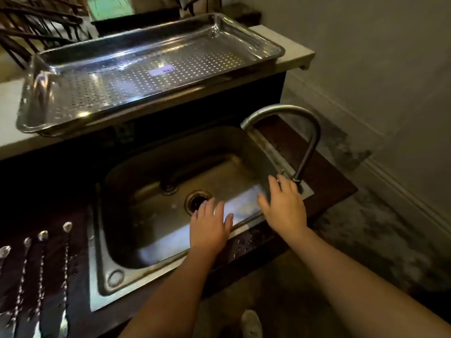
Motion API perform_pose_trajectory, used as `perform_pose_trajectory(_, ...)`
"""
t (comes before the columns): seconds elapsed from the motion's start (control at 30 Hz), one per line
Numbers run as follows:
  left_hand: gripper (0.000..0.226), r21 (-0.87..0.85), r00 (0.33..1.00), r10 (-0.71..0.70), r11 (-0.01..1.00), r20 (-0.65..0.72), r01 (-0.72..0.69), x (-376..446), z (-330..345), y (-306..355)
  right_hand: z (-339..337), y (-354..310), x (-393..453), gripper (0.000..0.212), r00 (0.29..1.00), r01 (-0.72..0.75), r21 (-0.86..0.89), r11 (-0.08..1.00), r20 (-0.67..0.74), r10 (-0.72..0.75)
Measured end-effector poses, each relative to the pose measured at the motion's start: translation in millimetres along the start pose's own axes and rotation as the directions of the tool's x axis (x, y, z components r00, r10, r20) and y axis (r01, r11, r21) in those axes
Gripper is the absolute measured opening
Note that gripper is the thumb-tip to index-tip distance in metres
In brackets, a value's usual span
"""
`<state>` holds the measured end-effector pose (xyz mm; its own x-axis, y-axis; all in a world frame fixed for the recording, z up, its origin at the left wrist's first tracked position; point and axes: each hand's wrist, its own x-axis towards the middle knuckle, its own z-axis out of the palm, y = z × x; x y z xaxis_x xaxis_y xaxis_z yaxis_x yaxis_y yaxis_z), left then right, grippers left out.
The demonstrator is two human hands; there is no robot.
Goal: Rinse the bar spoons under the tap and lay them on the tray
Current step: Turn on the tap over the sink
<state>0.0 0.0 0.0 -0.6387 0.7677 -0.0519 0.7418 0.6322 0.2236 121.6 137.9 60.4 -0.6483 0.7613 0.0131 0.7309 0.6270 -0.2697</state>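
Observation:
Several twisted-stem bar spoons lie side by side on the dark counter at the lower left, bowls pointing away from me. A perforated steel tray sits on the raised pale ledge behind the sink, with nothing on it. The curved tap arches over the steel sink from its right rim; no water is visible. My left hand hovers flat over the sink's front edge, fingers spread. My right hand reaches with straight fingers toward the tap's lever at its base, fingertips touching it or nearly so.
The sink drain sits mid-basin. Dark sticks or stems stand at the back left behind the tray. A pale wall and worn floor lie to the right. A shoe tip shows at the bottom.

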Motion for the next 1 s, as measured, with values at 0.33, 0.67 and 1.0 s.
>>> perform_pose_trajectory(0.33,0.056,-0.032,0.993,-0.118,0.992,0.010,0.119,2,29,5,13,21,34,0.046,0.994,-0.054,0.075,0.996,-0.093,0.061)
perform_pose_trajectory(0.67,0.056,-0.070,0.988,-0.153,0.986,0.020,0.154,3,30,5,23,15,46,0.052,0.989,-0.129,0.053,0.990,-0.060,0.132)
perform_pose_trajectory(1.0,0.055,-0.079,0.988,-0.151,0.985,0.016,0.152,3,31,5,19,12,56,0.054,0.987,-0.160,0.057,0.985,-0.017,0.161)
